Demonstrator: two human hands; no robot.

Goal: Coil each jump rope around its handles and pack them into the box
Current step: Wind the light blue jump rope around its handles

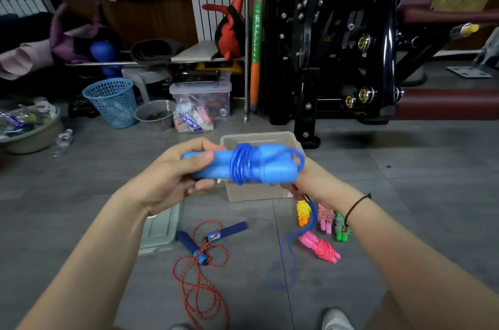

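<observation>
Head view: right hand (306, 177) behind blue handles (270, 167)

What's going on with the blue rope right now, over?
Left hand grips blue jump rope handles; right hand holds other end. Partly coiled, tail dangling. Box open, nothing blocking.

Both bare forearms are stretched from the lower corners toward the middle of the frame. The left hand (172, 176) is closed around the left end of the blue handles (216, 166), with the thumb laid across the front and the fingers curled beneath. The right hand (299, 181) is set at the right end, largely hidden behind the handles; its grip cannot be made out. A dark band (356, 208) is worn on the right wrist.
</observation>
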